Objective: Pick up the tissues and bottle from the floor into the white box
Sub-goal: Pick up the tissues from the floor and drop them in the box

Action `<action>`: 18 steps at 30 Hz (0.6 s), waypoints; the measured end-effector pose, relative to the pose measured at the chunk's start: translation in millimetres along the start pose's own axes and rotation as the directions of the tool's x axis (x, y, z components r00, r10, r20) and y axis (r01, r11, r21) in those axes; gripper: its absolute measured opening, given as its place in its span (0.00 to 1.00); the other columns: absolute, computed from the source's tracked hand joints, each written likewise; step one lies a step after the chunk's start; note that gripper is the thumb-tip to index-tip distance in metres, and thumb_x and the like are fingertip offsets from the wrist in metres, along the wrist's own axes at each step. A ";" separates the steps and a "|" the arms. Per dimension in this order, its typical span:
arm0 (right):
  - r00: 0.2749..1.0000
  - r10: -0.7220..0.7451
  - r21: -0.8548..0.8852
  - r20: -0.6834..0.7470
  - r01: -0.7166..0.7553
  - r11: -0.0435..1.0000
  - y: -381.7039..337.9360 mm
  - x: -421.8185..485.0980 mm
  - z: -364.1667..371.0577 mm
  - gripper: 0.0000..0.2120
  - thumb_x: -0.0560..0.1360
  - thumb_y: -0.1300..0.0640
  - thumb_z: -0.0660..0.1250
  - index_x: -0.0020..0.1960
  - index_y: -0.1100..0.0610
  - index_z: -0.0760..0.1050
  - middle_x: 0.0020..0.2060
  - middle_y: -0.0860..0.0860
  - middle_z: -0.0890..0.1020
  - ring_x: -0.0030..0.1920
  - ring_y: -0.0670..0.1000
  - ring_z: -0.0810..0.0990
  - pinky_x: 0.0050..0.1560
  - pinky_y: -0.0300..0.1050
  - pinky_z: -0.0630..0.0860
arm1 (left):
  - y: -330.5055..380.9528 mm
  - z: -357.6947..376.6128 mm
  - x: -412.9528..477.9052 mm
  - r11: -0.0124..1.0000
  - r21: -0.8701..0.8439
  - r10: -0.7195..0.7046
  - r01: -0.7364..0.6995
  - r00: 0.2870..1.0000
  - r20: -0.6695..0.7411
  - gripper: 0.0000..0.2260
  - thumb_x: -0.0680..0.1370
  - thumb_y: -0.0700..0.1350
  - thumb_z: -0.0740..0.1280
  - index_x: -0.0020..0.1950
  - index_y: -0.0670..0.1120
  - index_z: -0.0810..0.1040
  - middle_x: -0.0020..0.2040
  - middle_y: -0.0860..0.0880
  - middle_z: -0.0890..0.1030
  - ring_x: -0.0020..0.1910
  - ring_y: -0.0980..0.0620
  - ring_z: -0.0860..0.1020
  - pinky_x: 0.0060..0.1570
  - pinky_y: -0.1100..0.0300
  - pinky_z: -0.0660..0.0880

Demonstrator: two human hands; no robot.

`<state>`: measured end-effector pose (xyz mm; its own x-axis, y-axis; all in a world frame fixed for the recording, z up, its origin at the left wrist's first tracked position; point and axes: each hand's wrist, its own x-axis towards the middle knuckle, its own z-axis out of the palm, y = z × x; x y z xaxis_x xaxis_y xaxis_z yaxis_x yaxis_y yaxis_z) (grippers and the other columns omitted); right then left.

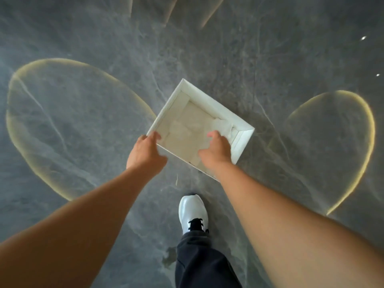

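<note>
The white box (pixel 243 142) lies on the grey marble floor, turned diagonally, with its top open. Crumpled white tissues (pixel 224 124) lie inside it along the right end and across the bottom. I see no bottle in this view. My left hand (pixel 145 152) is at the box's near left corner with its fingers apart, slightly blurred, and nothing in it. My right hand (pixel 216 150) hovers over the near wall with its fingers curled down into the box; I see nothing in it.
My foot in a white shoe (pixel 192 210) and a dark trouser leg (pixel 199 262) stand just behind the box. Curved yellow light arcs (pixel 367 146) fall on the floor at left and right. Two small bright spots (pixel 363 38) show at the far right.
</note>
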<state>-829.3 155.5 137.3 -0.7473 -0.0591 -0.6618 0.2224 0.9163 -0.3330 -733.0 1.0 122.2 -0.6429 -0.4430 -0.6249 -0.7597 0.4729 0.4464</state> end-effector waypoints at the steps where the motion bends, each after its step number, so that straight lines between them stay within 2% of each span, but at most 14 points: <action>1: 1.000 -0.022 -0.002 0.017 0.022 1.000 -12.1 -10.9 10.8 0.24 0.68 0.64 0.67 0.64 0.58 0.69 0.58 0.59 0.75 0.59 0.59 0.76 0.58 0.45 0.73 | -17.5 -13.6 -3.2 1.000 0.015 -0.024 0.024 1.000 0.014 0.24 0.66 0.41 0.70 0.61 0.51 0.73 0.58 0.45 0.75 0.58 0.43 0.75 0.54 0.53 0.74; 4: 0.986 -0.131 -0.077 0.104 0.140 0.987 -71.9 -39.2 68.4 0.21 0.68 0.62 0.68 0.61 0.58 0.72 0.54 0.58 0.79 0.56 0.59 0.77 0.57 0.48 0.74 | -89.3 -65.3 -10.0 0.991 0.010 -0.131 0.131 0.991 -0.028 0.20 0.66 0.41 0.69 0.57 0.49 0.75 0.56 0.44 0.77 0.56 0.43 0.76 0.54 0.53 0.74; 7: 0.960 -0.203 -0.138 0.195 0.232 0.963 -147.8 -68.9 146.8 0.18 0.68 0.60 0.69 0.57 0.56 0.75 0.51 0.57 0.82 0.54 0.59 0.79 0.54 0.46 0.75 | -174.8 -123.7 -17.7 0.979 0.031 -0.203 0.204 0.979 -0.038 0.18 0.67 0.41 0.68 0.57 0.48 0.75 0.57 0.43 0.76 0.58 0.41 0.76 0.57 0.52 0.75; 12: 0.871 -0.322 -0.253 0.372 0.429 0.867 -285.3 -136.9 313.6 0.13 0.67 0.58 0.70 0.52 0.54 0.77 0.46 0.57 0.84 0.50 0.58 0.81 0.51 0.46 0.76 | -355.7 -230.2 -42.6 0.939 -0.006 -0.342 0.343 0.936 -0.084 0.17 0.68 0.42 0.66 0.58 0.46 0.73 0.58 0.42 0.74 0.58 0.39 0.76 0.56 0.49 0.76; 18: 0.675 -0.446 -0.284 0.588 0.688 0.668 -434.6 -229.5 501.9 0.16 0.69 0.57 0.68 0.56 0.53 0.74 0.51 0.57 0.81 0.53 0.58 0.79 0.52 0.45 0.74 | -579.7 -338.5 -78.8 0.870 0.006 -0.490 0.492 0.868 -0.082 0.18 0.68 0.44 0.66 0.58 0.49 0.73 0.57 0.43 0.74 0.58 0.39 0.76 0.54 0.49 0.76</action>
<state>-440.3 -428.0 96.8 -0.2357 -0.6810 -0.6933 -0.5428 0.6840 -0.4873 -275.1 -496.1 129.4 -0.1934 -0.6785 -0.7087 -0.9772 0.1978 0.0774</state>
